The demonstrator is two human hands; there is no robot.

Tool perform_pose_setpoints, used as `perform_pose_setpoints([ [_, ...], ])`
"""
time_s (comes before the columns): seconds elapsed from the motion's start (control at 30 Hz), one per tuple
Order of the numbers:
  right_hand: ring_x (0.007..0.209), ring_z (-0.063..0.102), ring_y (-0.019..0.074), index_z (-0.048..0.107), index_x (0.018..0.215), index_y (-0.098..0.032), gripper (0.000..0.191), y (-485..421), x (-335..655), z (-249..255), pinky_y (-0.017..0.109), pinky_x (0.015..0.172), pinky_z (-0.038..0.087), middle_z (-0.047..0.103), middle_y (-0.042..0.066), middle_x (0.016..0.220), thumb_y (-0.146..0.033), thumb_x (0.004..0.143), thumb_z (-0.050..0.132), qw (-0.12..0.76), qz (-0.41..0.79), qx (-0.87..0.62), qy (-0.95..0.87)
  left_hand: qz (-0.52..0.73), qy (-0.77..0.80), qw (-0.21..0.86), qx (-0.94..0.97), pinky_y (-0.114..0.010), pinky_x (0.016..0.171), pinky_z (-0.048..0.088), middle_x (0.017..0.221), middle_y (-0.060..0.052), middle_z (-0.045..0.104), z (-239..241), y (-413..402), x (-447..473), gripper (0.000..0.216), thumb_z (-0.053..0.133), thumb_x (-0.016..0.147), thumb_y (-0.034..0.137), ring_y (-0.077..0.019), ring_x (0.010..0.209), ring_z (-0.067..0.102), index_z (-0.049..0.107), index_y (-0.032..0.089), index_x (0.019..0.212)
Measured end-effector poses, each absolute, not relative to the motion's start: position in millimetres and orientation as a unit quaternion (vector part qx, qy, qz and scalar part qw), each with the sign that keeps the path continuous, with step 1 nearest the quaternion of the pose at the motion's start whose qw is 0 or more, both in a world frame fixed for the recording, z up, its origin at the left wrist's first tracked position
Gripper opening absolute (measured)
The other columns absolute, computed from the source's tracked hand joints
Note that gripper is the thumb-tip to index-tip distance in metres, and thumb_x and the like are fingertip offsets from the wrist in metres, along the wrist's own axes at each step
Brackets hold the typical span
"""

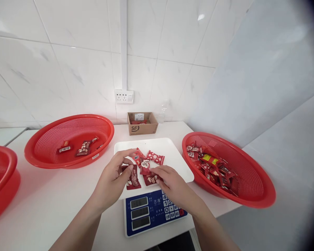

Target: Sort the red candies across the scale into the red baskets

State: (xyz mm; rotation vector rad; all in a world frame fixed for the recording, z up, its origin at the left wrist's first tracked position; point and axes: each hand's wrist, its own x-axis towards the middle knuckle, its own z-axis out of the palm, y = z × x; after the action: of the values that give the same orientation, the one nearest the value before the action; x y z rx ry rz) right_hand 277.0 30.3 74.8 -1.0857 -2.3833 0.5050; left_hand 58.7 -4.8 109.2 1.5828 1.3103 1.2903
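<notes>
Several red candy packets (pixel 155 157) lie on the white pan (pixel 178 157) of a blue electronic scale (pixel 151 212). My left hand (pixel 115 177) reaches over the pan, thumb and fingers curled around a dark red packet (pixel 133 178) at the pan's front. My right hand (pixel 172 184) rests on the pan's front edge, its fingers pressed on a red packet (pixel 149 179). The two hands nearly meet over the small heap.
A red mesh basket (pixel 251 188) on the right holds many red packets. Another red basket (pixel 68 139) on the left holds a few. A third red basket (pixel 0 177) shows at the far left. A small cardboard box (pixel 142 123) and a wall socket (pixel 124 96) stand behind.
</notes>
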Motion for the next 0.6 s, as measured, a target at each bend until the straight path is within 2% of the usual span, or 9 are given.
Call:
perform_pose_setpoints([
  [0.13,0.110,0.057,0.0226,0.056,0.125,-0.020,0.041,30,279,72,0.045,0.095,0.047,0.064,0.010,0.117,-0.012,0.087,0.044,0.232,0.184,-0.455,-0.840,0.498,0.504,0.361,0.606,-0.025,0.062,0.052,0.108,-0.005,0.056,109,-5,59,0.035,0.047,0.086,0.020,-0.0132,0.080,0.057,0.055,0.028,0.119],
  [0.3,0.115,0.054,0.0214,0.064,0.115,-0.021,0.035,29,275,68,0.044,0.100,0.043,0.064,0.008,0.119,-0.011,0.089,0.043,0.241,0.172,-0.368,-0.881,0.497,0.502,0.358,0.611,-0.023,0.059,0.052,0.109,-0.005,0.056,110,-6,60,0.035,0.048,0.085,0.020,-0.0130,0.078,0.057,0.055,0.027,0.119],
  [0.43,0.113,0.056,0.0217,0.065,0.112,-0.021,0.035,30,276,72,0.046,0.100,0.043,0.067,0.008,0.115,-0.009,0.088,0.043,0.257,0.152,-0.363,-0.883,0.490,0.508,0.361,0.610,-0.023,0.058,0.052,0.109,-0.006,0.056,111,-6,62,0.035,0.048,0.085,0.022,-0.0130,0.076,0.057,0.056,0.027,0.119],
  [0.6,0.114,0.056,0.0210,0.064,0.115,-0.023,0.033,31,304,79,0.043,0.099,0.045,0.065,0.008,0.119,-0.016,0.089,0.044,0.276,0.155,-0.418,-0.852,0.523,0.505,0.393,0.562,-0.022,0.057,0.053,0.102,-0.005,0.059,110,-2,61,0.033,0.059,0.080,0.025,-0.0145,0.079,0.058,0.060,0.025,0.114],
])
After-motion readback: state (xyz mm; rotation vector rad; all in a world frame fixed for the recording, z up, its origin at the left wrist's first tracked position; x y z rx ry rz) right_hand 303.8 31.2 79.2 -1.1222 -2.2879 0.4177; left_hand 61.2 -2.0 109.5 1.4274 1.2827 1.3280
